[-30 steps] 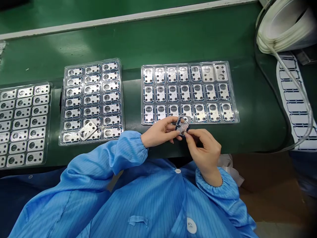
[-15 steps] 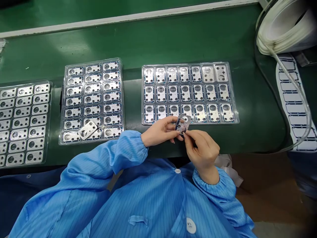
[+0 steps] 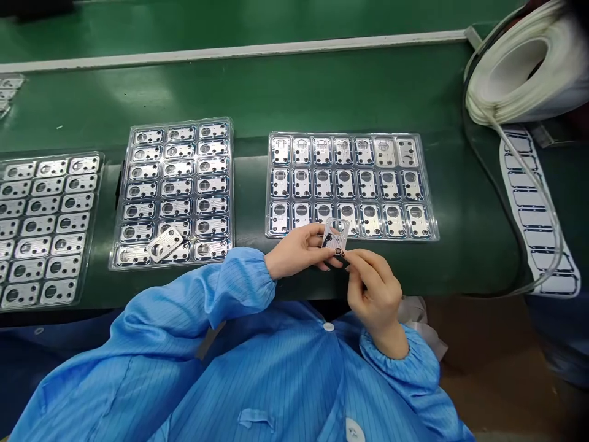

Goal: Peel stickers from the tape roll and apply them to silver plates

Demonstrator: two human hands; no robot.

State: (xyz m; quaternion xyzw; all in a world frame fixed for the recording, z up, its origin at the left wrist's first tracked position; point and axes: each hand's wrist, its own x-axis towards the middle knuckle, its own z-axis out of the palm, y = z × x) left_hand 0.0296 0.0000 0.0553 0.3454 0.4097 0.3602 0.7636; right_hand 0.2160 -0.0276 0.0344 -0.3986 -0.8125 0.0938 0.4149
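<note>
My left hand point(image 3: 305, 249) is closed on a small silver metal plate point(image 3: 335, 236) with holes, held tilted just above the table's front part. At the plate's lower right corner, the thumb and forefinger of my right hand point(image 3: 376, 288) are pinched together. A thin dark line shows by those fingertips; what they pinch is too small to tell. Just behind my hands lies a clear plastic tray point(image 3: 437, 237) with rows of similar plates, many edged in dark blue. Another loose plate point(image 3: 165, 244) rests askew on the tray point(image 3: 232, 184) to the left.
A further tray of plates point(image 3: 37, 247) lies at far left. On the right is a large white roll point(image 3: 510, 70), with a strip of dark-outlined labels point(image 3: 536, 215) hanging toward the front edge and a cable beside it. A pale rail point(image 3: 239, 51) crosses the green table behind.
The view has shifted slightly. In my left hand the plate has turned to show more of its bright face. My right fingers stay pinched by its lower corner.
</note>
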